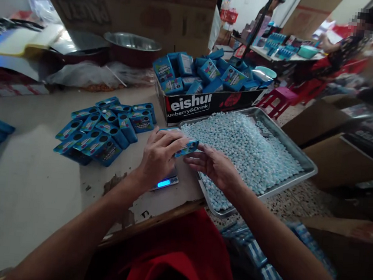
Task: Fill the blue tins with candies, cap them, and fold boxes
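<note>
L hand point(158, 154) curled round small blue box point(187, 146) above scale point(166, 182), R hand point(213, 164) fingers loosely spread, touching box's end

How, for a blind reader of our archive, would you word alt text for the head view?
The left hand holds a small blue box above a lit digital scale, the right hand at its end. A metal tray of pale blue candies sits to the right; a pile of matching boxes lies left, a full carton behind.
</note>
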